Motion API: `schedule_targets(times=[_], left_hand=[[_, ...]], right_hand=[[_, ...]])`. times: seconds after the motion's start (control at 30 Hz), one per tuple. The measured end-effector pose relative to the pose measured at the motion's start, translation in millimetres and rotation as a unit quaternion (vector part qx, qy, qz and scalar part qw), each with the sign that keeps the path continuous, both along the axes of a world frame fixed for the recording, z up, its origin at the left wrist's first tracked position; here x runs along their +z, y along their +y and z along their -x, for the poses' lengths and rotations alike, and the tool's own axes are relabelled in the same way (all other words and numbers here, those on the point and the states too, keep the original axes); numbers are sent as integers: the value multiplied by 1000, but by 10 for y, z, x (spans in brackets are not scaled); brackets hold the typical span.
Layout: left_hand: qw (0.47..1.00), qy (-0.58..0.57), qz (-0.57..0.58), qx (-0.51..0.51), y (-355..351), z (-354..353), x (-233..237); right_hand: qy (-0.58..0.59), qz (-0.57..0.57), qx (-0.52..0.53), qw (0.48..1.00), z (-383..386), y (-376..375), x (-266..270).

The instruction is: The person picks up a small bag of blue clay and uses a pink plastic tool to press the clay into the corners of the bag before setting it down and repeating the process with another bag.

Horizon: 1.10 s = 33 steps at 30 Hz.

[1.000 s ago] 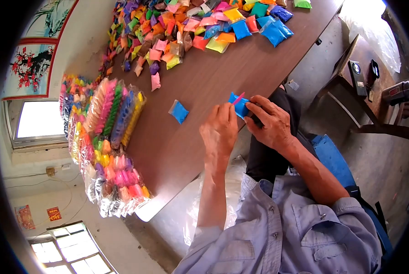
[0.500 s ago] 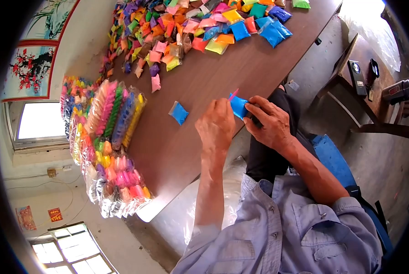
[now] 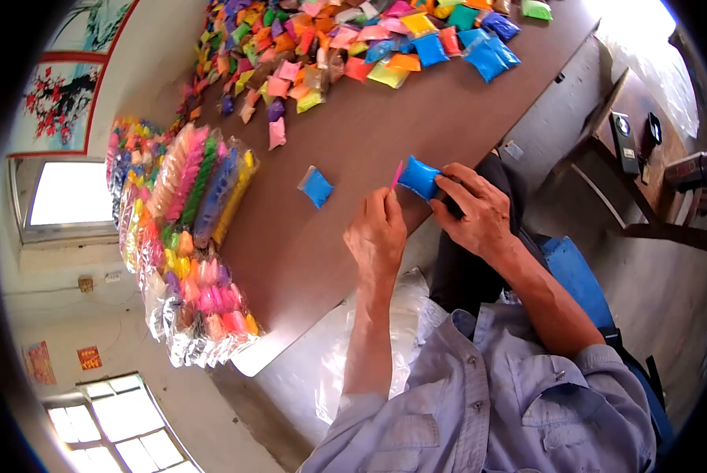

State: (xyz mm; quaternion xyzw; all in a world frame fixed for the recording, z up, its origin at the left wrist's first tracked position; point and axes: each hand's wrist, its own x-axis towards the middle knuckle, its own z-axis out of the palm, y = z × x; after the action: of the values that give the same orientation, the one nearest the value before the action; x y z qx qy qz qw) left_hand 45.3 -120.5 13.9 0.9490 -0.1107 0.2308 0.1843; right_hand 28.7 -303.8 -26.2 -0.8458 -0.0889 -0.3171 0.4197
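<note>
My right hand (image 3: 476,206) grips a small blue packet (image 3: 418,176) by its near end, just above the table's edge. My left hand (image 3: 378,233) pinches a thin pink stick (image 3: 396,174), whose tip stands just left of that packet. Another blue packet (image 3: 316,188) lies flat on the brown table (image 3: 385,126), a little to the left of my hands.
A heap of several small coloured packets (image 3: 345,47) covers the far part of the table. Clear bags packed with coloured packets (image 3: 188,236) lie along the left edge. A wooden stool (image 3: 641,142) with dark devices stands at the right. A white sack (image 3: 404,315) lies below the table.
My hands have come apart: the right one has carried the blue packet slightly right and up, and the left one holds the pink stick clear of it.
</note>
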Motion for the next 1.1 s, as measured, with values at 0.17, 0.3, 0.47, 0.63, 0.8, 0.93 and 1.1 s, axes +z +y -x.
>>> schedule_targets(times=[0.17, 0.3, 0.47, 0.63, 0.8, 0.93, 1.1], left_hand=[[996, -6, 85, -31, -63, 108, -4], [999, 22, 27, -40, -40, 145, -88], [996, -20, 85, 16, 130, 53, -103], [976, -6, 217, 27, 176, 171, -128], [963, -8, 263, 58, 247, 261, -120], [956, -12, 265, 126, 555, 218, -42], [944, -60, 271, 180, 1264, -7, 29]], right_hand=[[-1, -5, 7, 1000, 0, 37, 27], [-1, 27, 0, 1000, 10, 24, 55], [40, 19, -3, 999, 29, 54, 94], [20, 55, 3, 998, -100, -6, 223], [-12, 133, 89, 987, -350, -53, 466], [24, 264, 185, 946, -486, -130, 460], [100, 249, 143, 953, -452, -149, 519]])
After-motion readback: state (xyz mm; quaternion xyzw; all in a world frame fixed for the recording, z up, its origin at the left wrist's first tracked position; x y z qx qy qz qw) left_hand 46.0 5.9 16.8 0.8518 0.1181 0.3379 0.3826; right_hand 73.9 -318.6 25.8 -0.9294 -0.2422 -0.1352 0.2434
